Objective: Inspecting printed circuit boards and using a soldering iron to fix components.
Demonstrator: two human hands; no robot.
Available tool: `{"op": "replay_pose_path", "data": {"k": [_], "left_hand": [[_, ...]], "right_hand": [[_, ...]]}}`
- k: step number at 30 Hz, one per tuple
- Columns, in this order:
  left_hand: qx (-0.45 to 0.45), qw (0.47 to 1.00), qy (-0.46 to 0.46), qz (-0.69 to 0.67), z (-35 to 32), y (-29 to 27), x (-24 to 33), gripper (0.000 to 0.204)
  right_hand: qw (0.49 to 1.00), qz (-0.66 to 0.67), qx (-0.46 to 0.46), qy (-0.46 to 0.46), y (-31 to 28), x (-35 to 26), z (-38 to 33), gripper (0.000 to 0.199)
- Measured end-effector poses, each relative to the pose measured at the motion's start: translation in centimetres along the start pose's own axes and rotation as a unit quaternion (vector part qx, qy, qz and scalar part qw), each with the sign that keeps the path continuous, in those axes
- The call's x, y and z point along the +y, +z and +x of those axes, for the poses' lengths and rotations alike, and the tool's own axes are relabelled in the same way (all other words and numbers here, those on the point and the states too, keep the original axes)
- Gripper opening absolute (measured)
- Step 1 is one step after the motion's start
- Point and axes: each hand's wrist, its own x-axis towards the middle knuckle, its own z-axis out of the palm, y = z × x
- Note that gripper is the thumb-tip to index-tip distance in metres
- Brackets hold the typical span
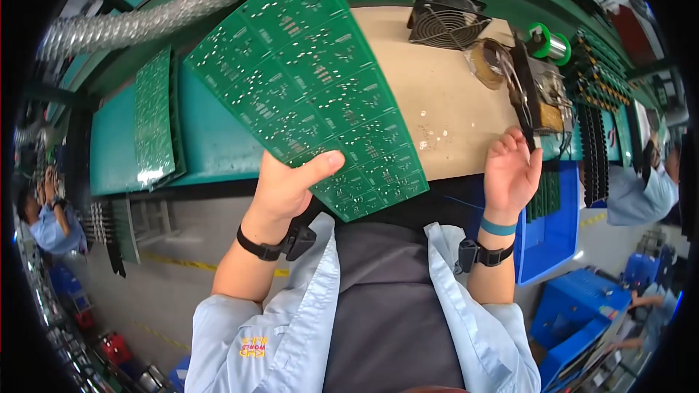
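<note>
Just off centre toward eleven-thirty, up over the bench edge, holding up a big green printed-circuit-board panel (313, 102) by its lower end! Pinching it with the left hand (285, 183), a little inside nine o'clock: thumb flat on the upper face, fingers tucked out of sight underneath. Over to three o'clock, to the right hand (511, 178): half curled, well apart from the panel, close by the dark handle of a slim hand tool (529, 138). Cannot tell whether gripping it.

To hold well, keep the thumb near the rim and off the silvery spots. Support the twelve o'clock end too; gripped at one end only, likely to tip or flex. Mind the ribbed silver duct (167, 23) toward ten-thirty, running close to the top edge. Avoid laying it on the pale specks (435, 133) at two o'clock, scattered over the tan work mat (473, 113).

And for looks: rich green, slightly glossy, divided by pale lines into repeating rectangular blocks, peppered with bright spots too small to identify as pads or joints. Tilted, pointing one corner down toward six o'clock.
</note>
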Motion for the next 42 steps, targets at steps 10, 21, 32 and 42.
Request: {"op": "replay_pose_path", "data": {"k": [10,21,32,42], "left_hand": [[-0.149,0.984,0.048,-0.083,-0.7,-1.4,0.7,0.060],[-0.460,0.804,0.024,-0.376,1.2,-3.5,0.6,0.061],[-0.038,0.998,-0.006,-0.052,-0.4,0.1,2.1,0.043],[-0.002,0.994,-0.070,-0.088,0.2,2.5,0.4,0.043]], "right_hand": [[0.986,-0.166,-0.021,-0.022,0.7,0.1,-1.5,0.046],[0.964,-0.255,-0.062,-0.031,1.2,0.4,-1.6,0.049],[0.895,-0.386,-0.110,-0.197,1.7,-1.0,-3.8,0.047],[0.779,-0.545,-0.191,-0.244,7.0,2.4,-7.7,0.051]]}}
